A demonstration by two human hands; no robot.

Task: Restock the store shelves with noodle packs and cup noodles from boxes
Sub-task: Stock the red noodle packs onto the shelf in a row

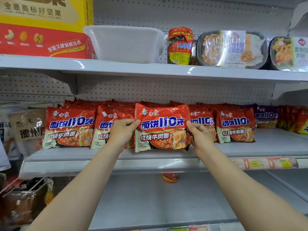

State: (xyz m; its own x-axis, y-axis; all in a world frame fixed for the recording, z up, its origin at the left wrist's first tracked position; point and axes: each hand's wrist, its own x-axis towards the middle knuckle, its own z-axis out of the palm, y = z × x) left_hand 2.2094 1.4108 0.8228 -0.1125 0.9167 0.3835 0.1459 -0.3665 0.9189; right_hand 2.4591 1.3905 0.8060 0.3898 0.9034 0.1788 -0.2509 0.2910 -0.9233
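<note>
Store shelving, head view. In the centre of the frame I am holding one red noodle pack (162,128) upright by its two side edges: my left hand (122,130) is pinching the left edge between thumb and curled fingers, and my right hand (200,135) is pinching the right edge the same way. The pack's lower edge is standing at the front of the middle shelf (275,144), a pale grey metal board running across the frame, with a perforated back panel (166,90) rising behind it.

Matching red packs are standing in a row (70,128) on this shelf to the left and right of the held one, with more stacked behind; a purple pack (266,116) is sitting at the right end.

On the upper shelf (150,68) a red-and-yellow carton (43,27) is filling the upper left of the frame, followed rightward by a clear plastic tub (126,44), a jar (180,46) and sealed meal trays (231,50).

The lower shelf (150,202) is showing one red cup (170,177) at its back — partly hidden by the shelf edge above. Price labels (263,163) are lining the middle shelf's front rail at the right; bagged goods (25,199) are hanging at the lower left.
</note>
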